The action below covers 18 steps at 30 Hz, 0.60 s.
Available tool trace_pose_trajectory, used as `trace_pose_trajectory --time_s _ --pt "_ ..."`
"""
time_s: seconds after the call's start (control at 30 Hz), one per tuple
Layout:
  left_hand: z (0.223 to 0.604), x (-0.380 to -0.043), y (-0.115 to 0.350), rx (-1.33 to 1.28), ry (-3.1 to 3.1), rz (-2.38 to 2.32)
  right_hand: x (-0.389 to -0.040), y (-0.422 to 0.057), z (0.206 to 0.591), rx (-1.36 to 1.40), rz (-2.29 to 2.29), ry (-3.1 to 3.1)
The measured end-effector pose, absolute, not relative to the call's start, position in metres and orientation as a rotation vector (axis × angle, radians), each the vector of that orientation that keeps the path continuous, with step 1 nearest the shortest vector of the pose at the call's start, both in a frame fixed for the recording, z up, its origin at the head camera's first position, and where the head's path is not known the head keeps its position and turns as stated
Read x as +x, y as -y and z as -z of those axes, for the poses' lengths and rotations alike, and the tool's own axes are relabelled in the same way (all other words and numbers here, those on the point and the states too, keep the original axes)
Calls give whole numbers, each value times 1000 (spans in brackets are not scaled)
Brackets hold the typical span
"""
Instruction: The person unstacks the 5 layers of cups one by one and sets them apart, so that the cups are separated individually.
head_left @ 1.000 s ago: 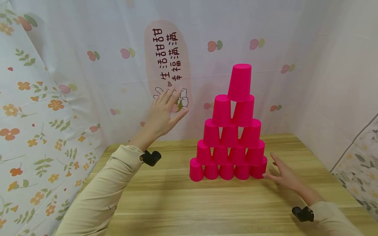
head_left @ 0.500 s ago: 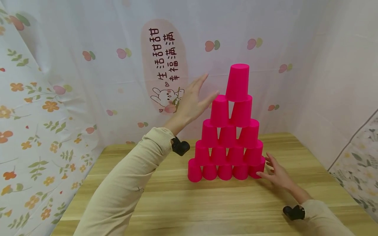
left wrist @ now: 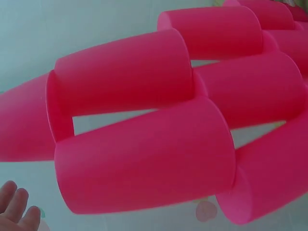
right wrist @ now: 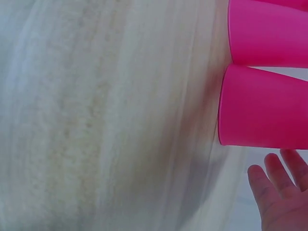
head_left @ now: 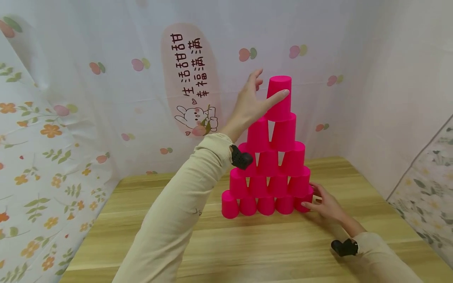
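At far left hangs a flowered cloth (head_left: 46,129). Next, on the back wall, a printed rabbit (head_left: 195,116) sits below Chinese writing (head_left: 187,65). A cream sleeve (head_left: 177,204) reaches forward over a wooden table (head_left: 262,247). The left hand (head_left: 249,102), loose and gripping nothing, has its thumb in front of the top cup (head_left: 281,109); its other fingertips, in the left wrist view, are apart from that cup. Below stands the rest of a pyramid (head_left: 267,163) of upside-down pink cups, five across the bottom, then four, three and two. The right hand (head_left: 327,204), fingers extended, unclenched, is beside the bottom row's end cup (right wrist: 264,108); whether it touches, I cannot tell.
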<state>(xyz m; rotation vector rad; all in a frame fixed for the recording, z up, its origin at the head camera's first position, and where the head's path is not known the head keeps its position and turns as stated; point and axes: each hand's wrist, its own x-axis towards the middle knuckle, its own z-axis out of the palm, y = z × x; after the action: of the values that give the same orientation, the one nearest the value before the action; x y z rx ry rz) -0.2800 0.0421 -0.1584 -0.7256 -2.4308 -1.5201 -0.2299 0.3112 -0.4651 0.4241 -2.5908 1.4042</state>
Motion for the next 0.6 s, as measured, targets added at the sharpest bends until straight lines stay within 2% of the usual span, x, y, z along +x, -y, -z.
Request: trace_pose_trajectory --time_s 0.6 --pt "172 -284 -61 -773 2387 1562 -233 -314 467 374 -1356 2592"
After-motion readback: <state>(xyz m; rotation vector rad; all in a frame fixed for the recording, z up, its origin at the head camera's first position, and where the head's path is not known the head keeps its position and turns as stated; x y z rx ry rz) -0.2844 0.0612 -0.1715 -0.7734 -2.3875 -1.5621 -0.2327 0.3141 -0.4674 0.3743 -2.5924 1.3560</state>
